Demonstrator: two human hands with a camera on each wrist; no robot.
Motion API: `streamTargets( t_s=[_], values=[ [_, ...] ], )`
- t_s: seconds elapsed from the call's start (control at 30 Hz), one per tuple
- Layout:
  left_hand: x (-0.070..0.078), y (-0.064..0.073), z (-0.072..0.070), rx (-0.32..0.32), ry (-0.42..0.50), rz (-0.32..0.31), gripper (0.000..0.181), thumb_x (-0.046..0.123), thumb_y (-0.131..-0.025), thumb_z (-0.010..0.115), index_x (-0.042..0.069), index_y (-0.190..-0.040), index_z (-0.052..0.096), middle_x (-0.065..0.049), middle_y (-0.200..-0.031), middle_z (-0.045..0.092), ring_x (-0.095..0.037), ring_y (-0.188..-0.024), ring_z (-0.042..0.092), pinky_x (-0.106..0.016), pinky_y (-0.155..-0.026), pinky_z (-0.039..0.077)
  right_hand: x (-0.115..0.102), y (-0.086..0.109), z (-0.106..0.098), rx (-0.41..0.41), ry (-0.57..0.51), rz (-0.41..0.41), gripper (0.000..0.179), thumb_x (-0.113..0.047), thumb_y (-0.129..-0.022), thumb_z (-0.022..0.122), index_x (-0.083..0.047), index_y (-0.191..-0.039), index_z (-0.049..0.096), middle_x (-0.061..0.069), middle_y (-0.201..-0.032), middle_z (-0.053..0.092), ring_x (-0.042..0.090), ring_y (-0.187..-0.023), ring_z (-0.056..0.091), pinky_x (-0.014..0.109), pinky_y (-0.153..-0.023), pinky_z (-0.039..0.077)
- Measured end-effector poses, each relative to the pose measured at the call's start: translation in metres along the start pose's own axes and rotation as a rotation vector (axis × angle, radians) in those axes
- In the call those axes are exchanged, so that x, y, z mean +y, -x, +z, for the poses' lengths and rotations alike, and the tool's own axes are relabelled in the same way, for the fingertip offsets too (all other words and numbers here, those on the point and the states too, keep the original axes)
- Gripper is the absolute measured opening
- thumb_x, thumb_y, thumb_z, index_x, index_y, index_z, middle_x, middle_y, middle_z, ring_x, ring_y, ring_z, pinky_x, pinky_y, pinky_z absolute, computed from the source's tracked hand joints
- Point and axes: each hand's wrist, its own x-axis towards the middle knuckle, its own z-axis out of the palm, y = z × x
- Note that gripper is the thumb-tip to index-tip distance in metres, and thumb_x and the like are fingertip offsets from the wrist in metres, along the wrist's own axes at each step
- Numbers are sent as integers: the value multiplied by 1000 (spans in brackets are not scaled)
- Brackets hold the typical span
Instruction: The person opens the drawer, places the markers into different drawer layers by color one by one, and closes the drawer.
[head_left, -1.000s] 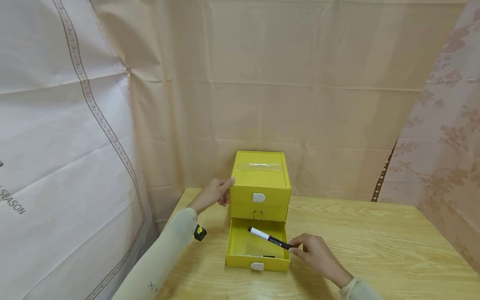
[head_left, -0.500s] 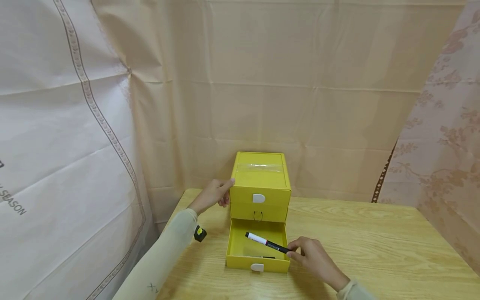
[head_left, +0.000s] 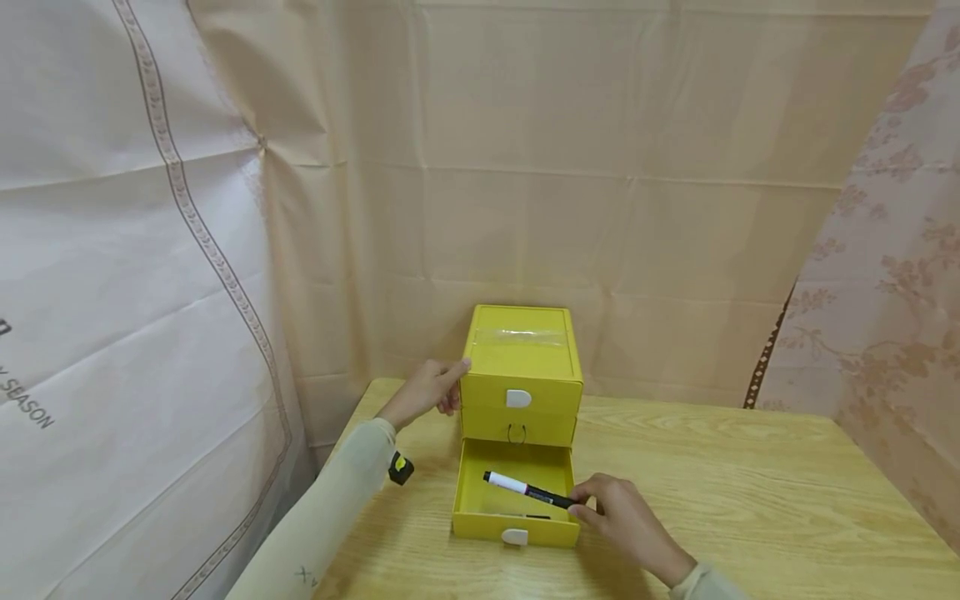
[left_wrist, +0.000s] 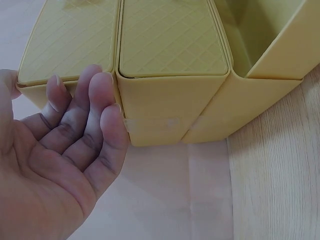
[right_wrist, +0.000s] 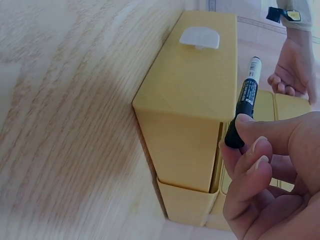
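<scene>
A yellow desktop drawer unit (head_left: 521,342) stands on the table, its bottom drawer (head_left: 517,528) pulled out towards me. My left hand (head_left: 429,392) rests at the unit's left side, thumb on the top edge. In the left wrist view its loosely bent fingers (left_wrist: 105,125) touch the side wall. My right hand (head_left: 626,521) pinches a marker (head_left: 528,490) by its black end between thumb and fingers. The marker lies tilted above the drawer's inside, white part pointing left. In the drawer, near the front wall, lies a thin dark-ended item (head_left: 536,517), partly hidden.
The upper drawers are shut; one has a white tab (head_left: 517,398), the other a thin dark loop (head_left: 516,433). Clear tape (head_left: 521,336) crosses the unit's top. Wood-grain table (head_left: 720,475) extends to the right. A beige cloth (head_left: 525,167) hangs behind.
My right hand has moved slightly left and down with the marker, which is now lower over the open drawer. My left hand has stayed at the unit's side.
</scene>
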Motion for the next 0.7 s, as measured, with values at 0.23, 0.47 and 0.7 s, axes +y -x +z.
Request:
streamTargets(
  t_s=[0.23, 0.47, 0.7],
  values=[
    [0, 1, 0, 6, -7, -13, 64, 56, -107, 46, 3, -77, 65, -12, -71, 65, -25, -59, 65, -36, -60, 58, -3, 0, 2, -15, -7, -24, 4, -11, -89, 81, -11, -92, 78, -6, -89, 68, -2, -60, 47, 22, -52, 44],
    [-1, 1, 1, 0, -7, -27, 63, 56, -107, 46, 3, -78, 65, -12, -72, 65, -26, -60, 66, -43, -63, 59, 0, 0, 7, -15, 2, -69, 6, -16, -89, 82, -11, -91, 79, -11, -87, 65, -3, -60, 46, 21, -52, 43],
    [1, 0, 0, 4, -2, -20, 63, 55, -107, 46, 3, -77, 66, -12, -71, 65, -25, -59, 66, -36, -60, 58, -1, -3, 7, -26, -4, -72, 4, -15, -90, 80, -13, -94, 80, -13, -85, 65, -3, -61, 46, 21, -53, 44]
  ],
)
